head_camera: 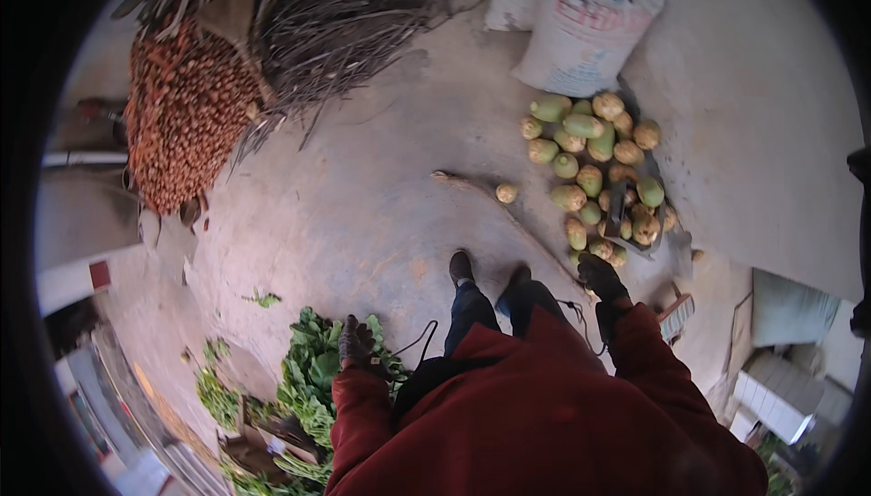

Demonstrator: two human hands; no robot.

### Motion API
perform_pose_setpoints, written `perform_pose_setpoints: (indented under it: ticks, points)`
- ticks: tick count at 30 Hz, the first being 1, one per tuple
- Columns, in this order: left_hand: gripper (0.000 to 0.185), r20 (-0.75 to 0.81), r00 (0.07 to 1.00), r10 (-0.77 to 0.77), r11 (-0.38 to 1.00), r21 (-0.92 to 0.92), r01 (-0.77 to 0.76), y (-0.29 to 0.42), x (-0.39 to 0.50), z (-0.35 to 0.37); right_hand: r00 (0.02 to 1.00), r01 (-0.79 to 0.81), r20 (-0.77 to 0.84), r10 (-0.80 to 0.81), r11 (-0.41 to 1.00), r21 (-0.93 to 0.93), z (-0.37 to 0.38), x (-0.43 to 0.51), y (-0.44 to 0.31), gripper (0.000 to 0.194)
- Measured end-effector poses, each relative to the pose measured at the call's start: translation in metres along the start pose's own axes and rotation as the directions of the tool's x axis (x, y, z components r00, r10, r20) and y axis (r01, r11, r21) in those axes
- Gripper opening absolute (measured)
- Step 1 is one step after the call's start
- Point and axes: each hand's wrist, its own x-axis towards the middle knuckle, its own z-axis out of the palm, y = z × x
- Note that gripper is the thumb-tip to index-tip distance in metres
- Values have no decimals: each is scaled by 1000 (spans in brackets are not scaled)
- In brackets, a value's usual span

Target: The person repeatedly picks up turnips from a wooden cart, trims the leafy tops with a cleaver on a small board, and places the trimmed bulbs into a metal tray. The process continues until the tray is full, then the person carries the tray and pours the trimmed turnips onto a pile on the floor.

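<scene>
My left hand (357,343), in a dark glove, hangs over a heap of leafy greens (313,356) with its fingers a little apart and nothing seen in it. My right hand (602,278), gloved too, is beside the near end of a pile of round root vegetables (565,166), green with tan, rough ends. A long wooden stick (524,227) slants across the concrete floor towards that hand. Its near end shows by the fingers; whether they grip it I cannot tell. One loose root (506,193) lies beside the stick.
White woven sacks (585,26) bearing print stand behind the roots. A dark tray-like object (639,220) sits among them. Brushwood (340,26) and a heap of what look like maize cobs (184,115) fill the far left. Cardboard (282,445) lies on the greens.
</scene>
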Motion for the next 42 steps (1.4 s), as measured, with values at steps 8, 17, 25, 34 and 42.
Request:
perform_pose_setpoints:
  ticks: [8,17,25,34,42]
  points:
    - [60,-17,999,46,986,161,-42,69,-7,114,971,-176,-233,55,826,-536,-49,2,-7,9]
    - [63,10,999,49,940,338,-49,98,-30,212,951,-211,-299,83,879,-428,-148,17,44,36]
    - [72,116,986,123,841,515,-165,136,-52,322,792,-357,-512,332,933,52,-153,-26,37,35]
    - [40,280,960,-3,688,698,-201,187,-5,449,682,-113,-599,419,870,480,-108,-70,107,41]
    - [71,293,952,-88,356,902,-245,230,51,554,617,-296,-660,429,903,310,10,-38,112,31]
